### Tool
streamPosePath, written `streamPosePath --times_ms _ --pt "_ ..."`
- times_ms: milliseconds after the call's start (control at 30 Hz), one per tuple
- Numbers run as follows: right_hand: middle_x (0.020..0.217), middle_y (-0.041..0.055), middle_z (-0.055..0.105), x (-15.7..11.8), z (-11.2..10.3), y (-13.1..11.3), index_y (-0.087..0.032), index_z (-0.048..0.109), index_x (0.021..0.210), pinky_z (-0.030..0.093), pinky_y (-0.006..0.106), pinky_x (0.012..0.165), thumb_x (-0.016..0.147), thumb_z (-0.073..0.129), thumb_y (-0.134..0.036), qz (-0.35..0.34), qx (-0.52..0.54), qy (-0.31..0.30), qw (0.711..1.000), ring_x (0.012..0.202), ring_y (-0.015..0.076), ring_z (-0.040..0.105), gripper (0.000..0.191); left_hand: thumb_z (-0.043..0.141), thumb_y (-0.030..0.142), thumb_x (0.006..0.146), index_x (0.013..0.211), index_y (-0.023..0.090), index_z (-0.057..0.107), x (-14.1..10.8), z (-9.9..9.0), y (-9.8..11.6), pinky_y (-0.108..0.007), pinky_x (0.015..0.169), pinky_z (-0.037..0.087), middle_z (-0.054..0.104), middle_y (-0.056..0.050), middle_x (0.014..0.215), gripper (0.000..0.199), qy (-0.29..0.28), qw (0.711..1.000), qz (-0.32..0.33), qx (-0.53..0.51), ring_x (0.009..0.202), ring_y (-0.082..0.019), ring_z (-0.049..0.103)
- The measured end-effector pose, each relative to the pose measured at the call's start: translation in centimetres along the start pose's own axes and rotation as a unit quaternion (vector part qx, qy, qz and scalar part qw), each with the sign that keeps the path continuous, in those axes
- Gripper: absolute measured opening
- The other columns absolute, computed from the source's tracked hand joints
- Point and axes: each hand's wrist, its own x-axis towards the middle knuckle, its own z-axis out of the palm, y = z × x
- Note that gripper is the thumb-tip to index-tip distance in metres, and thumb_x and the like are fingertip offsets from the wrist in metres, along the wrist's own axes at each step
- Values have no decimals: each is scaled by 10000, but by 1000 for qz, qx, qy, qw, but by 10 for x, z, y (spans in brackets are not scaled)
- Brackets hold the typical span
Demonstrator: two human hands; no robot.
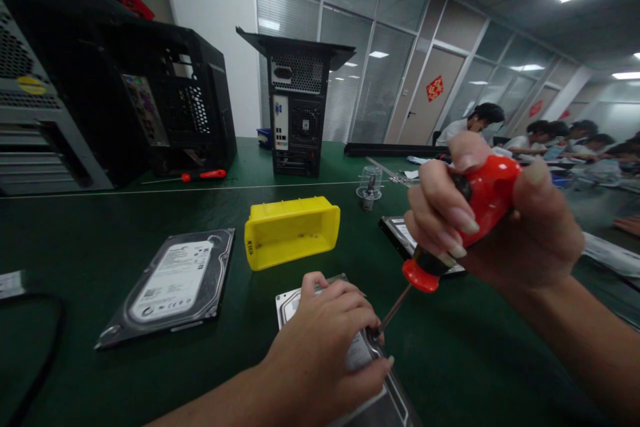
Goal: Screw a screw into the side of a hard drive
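My right hand (500,227) is wrapped round the red and black handle of a screwdriver (483,197). The shaft slants down to the left, and its tip meets the edge of a hard drive (395,400) on the green table. My left hand (330,333) lies over that drive, fingers curled across it and thumb along its near side, gripping it. Beyond my left hand stands a yellow bin (293,233) with small dark bits inside. A second hard drive (173,280) lies label up at the left. Another drive (400,230) is partly hidden behind my right hand.
Open computer cases (180,100) stand at the back left, with a black tower (300,107) at the back centre. A red screwdriver (204,175) lies before them. A clear cup-like holder (369,183) stands behind the bin. A black cable (47,347) curves at the left. Several people sit far right.
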Motion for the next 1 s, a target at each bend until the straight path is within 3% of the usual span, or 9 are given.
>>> streamPosePath --times_ms 333,500,800,1000 --pt "708 5 405 0 6 3 -192 396 921 414 200 513 913 371 -419 -17 -31 33 999 591 63 460 228 637 329 776 889 243 589 0 1 0 -423 880 203 616 27 945 149 6 1000 3 -4 967 -219 513" --pt "759 23 412 0 0 3 -194 411 1052 421 217 572 929 295 -367 -5 -27 31 999 663 78 477 242 645 340 773 876 239 587 -2 4 -2 -418 877 200 619 25 923 156 25 1000 11 -10 950 -211 517" --pt "766 15 402 -1 -6 1 -174 393 956 411 231 603 945 268 -396 27 -32 22 999 685 70 475 255 667 344 745 845 231 593 -1 3 -5 -401 872 198 624 41 890 168 37 999 20 -25 939 -205 533" --pt "835 25 431 -2 -6 -1 -191 384 950 478 246 595 926 321 -430 31 -74 4 997 719 90 531 248 670 360 734 828 229 599 -1 8 -9 -407 859 206 650 34 891 176 57 998 28 -25 927 -212 550"
